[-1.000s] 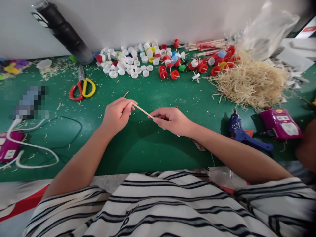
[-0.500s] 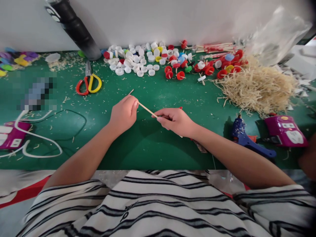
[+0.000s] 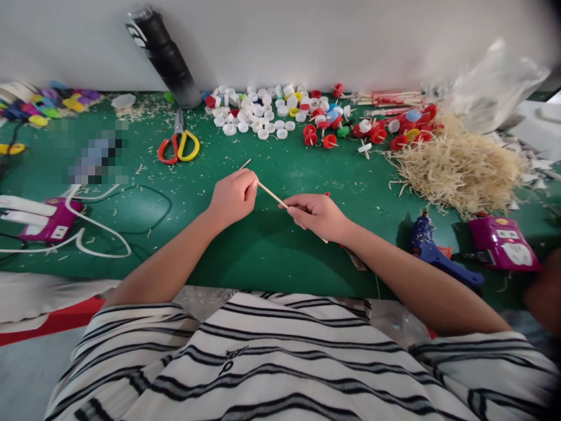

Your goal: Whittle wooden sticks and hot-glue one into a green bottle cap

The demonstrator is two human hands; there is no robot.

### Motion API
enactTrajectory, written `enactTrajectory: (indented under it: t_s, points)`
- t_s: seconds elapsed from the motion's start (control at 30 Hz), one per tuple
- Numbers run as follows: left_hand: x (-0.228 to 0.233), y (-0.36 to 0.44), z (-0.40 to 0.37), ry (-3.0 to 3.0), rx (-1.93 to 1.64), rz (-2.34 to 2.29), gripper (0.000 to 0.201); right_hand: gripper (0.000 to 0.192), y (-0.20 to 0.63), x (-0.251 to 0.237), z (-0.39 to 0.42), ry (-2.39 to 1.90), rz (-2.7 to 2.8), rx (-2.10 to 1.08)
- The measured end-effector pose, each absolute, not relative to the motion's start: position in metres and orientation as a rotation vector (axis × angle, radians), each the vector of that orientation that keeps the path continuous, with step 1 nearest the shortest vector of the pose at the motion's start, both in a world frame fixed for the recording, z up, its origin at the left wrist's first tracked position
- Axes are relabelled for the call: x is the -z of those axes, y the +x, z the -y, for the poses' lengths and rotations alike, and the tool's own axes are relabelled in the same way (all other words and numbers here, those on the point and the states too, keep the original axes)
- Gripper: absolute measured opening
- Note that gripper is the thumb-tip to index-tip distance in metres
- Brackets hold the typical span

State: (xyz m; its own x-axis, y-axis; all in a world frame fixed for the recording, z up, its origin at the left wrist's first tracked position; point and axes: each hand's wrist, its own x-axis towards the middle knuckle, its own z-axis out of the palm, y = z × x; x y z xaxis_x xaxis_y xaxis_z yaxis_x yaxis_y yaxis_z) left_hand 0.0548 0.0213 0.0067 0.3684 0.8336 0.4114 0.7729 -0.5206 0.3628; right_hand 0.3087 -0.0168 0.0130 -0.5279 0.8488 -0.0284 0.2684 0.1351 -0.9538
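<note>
Over the green table, both my hands grip a thin wooden stick (image 3: 272, 194) that slants down from left to right between them. My left hand (image 3: 234, 197) is closed around its upper part, and a thin tip pokes out beyond the knuckles. The stick's middle is pinched between thumb and fingers of my right hand (image 3: 318, 215), and a pale end shows below the palm. Behind my right hand a small red bit peeks out; what it belongs to is hidden. A flat piece (image 3: 356, 258) lies partly under my right forearm.
Scissors (image 3: 179, 143), a black bottle (image 3: 169, 61) and white caps (image 3: 254, 111) stand behind. Red caps with sticks (image 3: 329, 141), a heap of wood shavings (image 3: 464, 169), a blue glue gun (image 3: 438, 251) and purple power strip (image 3: 504, 242) are rightward. White cables (image 3: 103, 251) lie left.
The camera has turned slightly left, so most things sit further right in the picture. Both hands keep their hold on the stick, with almost no change in pose.
</note>
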Motion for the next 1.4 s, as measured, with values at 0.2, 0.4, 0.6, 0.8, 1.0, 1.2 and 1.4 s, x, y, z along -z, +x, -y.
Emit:
enactTrajectory:
  t_s: [0.2,0.4,0.6,0.8,1.0,1.2,1.4]
  points:
    - [-0.012,0.046,-0.025,2.483,-0.854,-1.336,0.034,0.034,0.309,-0.013,0.017,-1.044,1.844,-1.454]
    - [-0.02,0.036,-0.025,2.566,-0.747,-1.3,0.036,0.034,0.309,-0.014,0.017,-1.023,1.815,-1.483]
    - [-0.012,0.041,-0.027,2.631,-0.735,-1.367,0.035,0.031,0.309,-0.014,0.017,-1.012,1.818,-1.478]
    - [-0.009,0.046,-0.027,2.622,-0.823,-1.39,0.032,0.033,0.309,-0.013,0.017,-1.011,1.831,-1.466]
    - [-0.01,0.044,-0.026,2.549,-0.881,-1.32,0.034,0.031,0.309,-0.015,0.018,-1.013,1.836,-1.465]
    - [-0.007,0.045,-0.026,2.473,-0.97,-1.336,0.029,0.033,0.309,-0.011,0.015,-0.986,1.792,-1.456]
    - [-0.001,0.044,-0.031,2.507,-1.189,-1.297,0.025,0.034,0.31,-0.011,0.015,-0.97,1.786,-1.474]
